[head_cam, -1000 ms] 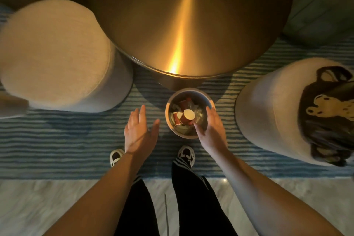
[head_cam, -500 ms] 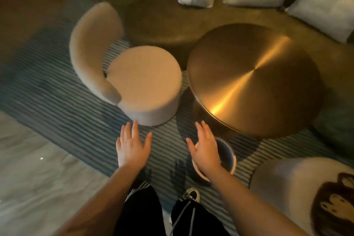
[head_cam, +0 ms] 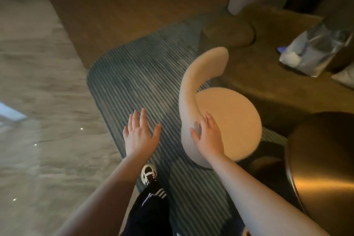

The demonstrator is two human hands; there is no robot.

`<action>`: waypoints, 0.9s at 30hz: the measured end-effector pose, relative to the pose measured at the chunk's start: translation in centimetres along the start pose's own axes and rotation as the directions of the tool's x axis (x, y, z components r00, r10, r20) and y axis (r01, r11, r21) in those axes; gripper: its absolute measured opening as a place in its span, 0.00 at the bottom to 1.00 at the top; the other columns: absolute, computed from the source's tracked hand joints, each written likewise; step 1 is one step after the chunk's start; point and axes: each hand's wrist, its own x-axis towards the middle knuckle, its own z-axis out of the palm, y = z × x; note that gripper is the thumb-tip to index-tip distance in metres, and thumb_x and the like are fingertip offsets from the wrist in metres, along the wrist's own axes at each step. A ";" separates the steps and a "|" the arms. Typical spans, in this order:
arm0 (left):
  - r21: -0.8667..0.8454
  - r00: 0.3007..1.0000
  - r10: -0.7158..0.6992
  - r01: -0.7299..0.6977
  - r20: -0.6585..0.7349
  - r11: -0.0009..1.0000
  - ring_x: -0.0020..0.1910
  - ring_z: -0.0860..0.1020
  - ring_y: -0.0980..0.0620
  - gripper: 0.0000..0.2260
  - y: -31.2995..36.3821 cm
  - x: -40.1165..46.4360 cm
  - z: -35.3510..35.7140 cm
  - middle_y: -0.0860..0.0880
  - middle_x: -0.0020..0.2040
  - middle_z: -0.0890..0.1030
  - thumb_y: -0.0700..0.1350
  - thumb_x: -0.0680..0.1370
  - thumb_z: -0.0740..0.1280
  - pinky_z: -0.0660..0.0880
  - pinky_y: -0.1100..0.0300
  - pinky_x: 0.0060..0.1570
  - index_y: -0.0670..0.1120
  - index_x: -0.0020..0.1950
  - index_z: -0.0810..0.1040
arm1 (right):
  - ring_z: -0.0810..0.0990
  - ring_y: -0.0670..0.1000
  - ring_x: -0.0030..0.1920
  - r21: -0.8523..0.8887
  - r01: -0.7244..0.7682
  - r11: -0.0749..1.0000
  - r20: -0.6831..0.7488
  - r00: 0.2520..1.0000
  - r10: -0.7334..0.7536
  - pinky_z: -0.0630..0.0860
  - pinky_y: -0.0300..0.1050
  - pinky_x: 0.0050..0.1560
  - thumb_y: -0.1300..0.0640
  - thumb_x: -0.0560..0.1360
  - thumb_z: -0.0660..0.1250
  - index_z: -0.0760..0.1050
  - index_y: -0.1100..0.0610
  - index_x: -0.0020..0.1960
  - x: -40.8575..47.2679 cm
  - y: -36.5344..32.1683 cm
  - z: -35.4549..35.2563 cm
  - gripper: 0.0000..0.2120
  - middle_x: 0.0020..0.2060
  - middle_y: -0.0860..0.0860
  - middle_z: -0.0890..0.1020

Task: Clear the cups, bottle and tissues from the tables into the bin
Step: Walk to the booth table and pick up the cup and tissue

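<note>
Now both my left hand [head_cam: 138,136] and right hand [head_cam: 207,136] are spread and empty, no litter on the worktop [head_cam: 325,168], bin out of view, so clearing looks done.

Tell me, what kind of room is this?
Probably a lounge or living room: a round cream chair on a striped rug, a shiny gold round table and a low sofa.

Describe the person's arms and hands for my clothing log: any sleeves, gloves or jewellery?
Both forearms are bare, with no sleeves in view. The left hand and right hand wear no gloves, and no rings, watch or bracelets show. The fingers are uncovered; motion blur hides finer detail.
</note>
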 end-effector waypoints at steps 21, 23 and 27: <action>-0.040 0.999 0.018 -0.017 0.027 0.999 0.76 0.50 0.49 0.33 -6.6 47.6 -6.3 0.48 0.77 0.55 0.65 0.77 0.50 0.49 0.46 0.73 0.51 0.77 0.49 | 0.58 0.55 0.74 -0.002 -0.057 0.998 -0.063 0.996 0.057 0.62 0.52 0.71 0.48 0.79 0.59 0.64 0.56 0.72 46.0 -13.5 4.4 0.23 0.75 0.55 0.59; -0.023 0.999 0.026 -0.025 0.030 0.999 0.76 0.51 0.49 0.34 -5.9 54.4 -5.4 0.48 0.77 0.55 0.66 0.76 0.49 0.50 0.45 0.73 0.51 0.77 0.49 | 0.58 0.55 0.74 -0.003 -0.061 0.998 -0.075 0.995 0.060 0.62 0.53 0.71 0.48 0.79 0.60 0.65 0.56 0.71 52.5 -13.4 4.9 0.23 0.75 0.56 0.59; 0.026 0.996 0.068 -0.070 0.054 0.997 0.75 0.51 0.49 0.34 -2.6 69.8 -5.2 0.49 0.77 0.55 0.66 0.76 0.49 0.50 0.45 0.73 0.51 0.77 0.49 | 0.58 0.55 0.74 -0.006 -0.056 0.998 -0.047 0.997 0.056 0.62 0.51 0.71 0.48 0.79 0.59 0.66 0.56 0.71 67.8 -12.9 3.8 0.23 0.74 0.55 0.60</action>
